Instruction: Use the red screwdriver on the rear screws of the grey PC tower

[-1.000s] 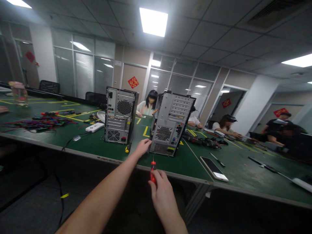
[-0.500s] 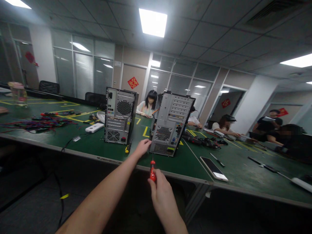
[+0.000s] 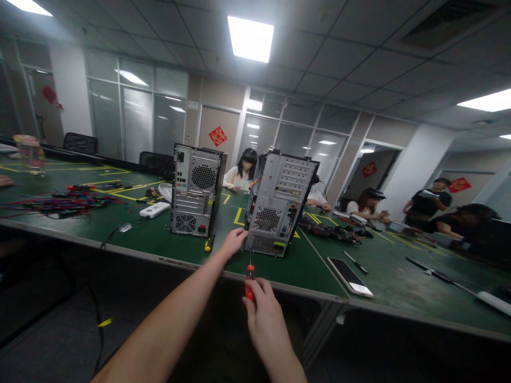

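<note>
The green tabletop [image 3: 297,272] stretched across the view. On it stood the right case [image 3: 275,197], upright, its metal back toward the wearer; take it as the centre of the clock. One person [image 3: 235,180] sat past it at 10 o'clock, seen between the two cases, and another [image 3: 363,208] at 3 o'clock. The left case [image 3: 194,194] stood at 9 o'clock, apart from the right one, its back also turned to the wearer. Well beyond it, at 9 o'clock, lay a heap of colored wires [image 3: 72,202]. Black cables [image 3: 331,232] lay bundled at 4 o'clock.

Of the two hands, the right hand [image 3: 263,303] was at about 6:30, its fingers wrapped around the red screwdriver. The left hand [image 3: 235,242], at 8 o'clock, had its fingertips at the right case's lower left edge; whether it gripped or only rested there, I could not tell. A phone [image 3: 350,275] lay face up at 4 o'clock. The red screwdriver [image 3: 249,273] pointed at the case's lower edge from 7 o'clock, its tip too small to make out. A yellow screwdriver [image 3: 209,244] lay at 8 o'clock, near the left case.
</note>
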{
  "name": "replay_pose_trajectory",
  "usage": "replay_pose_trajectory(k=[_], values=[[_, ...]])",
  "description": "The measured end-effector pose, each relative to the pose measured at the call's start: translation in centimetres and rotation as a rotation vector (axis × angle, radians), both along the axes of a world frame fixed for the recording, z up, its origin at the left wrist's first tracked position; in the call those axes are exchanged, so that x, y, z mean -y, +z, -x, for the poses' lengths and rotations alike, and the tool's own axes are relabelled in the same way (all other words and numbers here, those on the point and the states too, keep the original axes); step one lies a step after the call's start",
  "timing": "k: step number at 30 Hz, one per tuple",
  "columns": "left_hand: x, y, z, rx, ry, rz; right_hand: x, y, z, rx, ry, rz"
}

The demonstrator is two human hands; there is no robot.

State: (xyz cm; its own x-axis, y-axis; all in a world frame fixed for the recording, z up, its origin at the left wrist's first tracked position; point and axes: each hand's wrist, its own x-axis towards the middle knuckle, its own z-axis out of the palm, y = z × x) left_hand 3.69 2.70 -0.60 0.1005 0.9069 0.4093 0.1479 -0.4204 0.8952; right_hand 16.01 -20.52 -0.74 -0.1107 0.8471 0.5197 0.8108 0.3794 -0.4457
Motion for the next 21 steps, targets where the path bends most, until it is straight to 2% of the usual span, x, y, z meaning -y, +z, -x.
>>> replay_pose_trajectory(k=[4, 12, 21], values=[[-0.05, -0.01, 0.04, -0.006, 0.005, 0.008, -0.26, -0.06, 0.05, -0.051, 0.011, 0.012], [-0.08, -0.08, 0.01, 0.011, -0.003, -0.003, -0.06, -0.47, 0.06, 0.085, -0.049, -0.007], [-0.18, 0.01, -0.07, -0.006, 0.000, 0.006, -0.44, -0.71, 0.24, -0.043, -0.027, -0.057]])
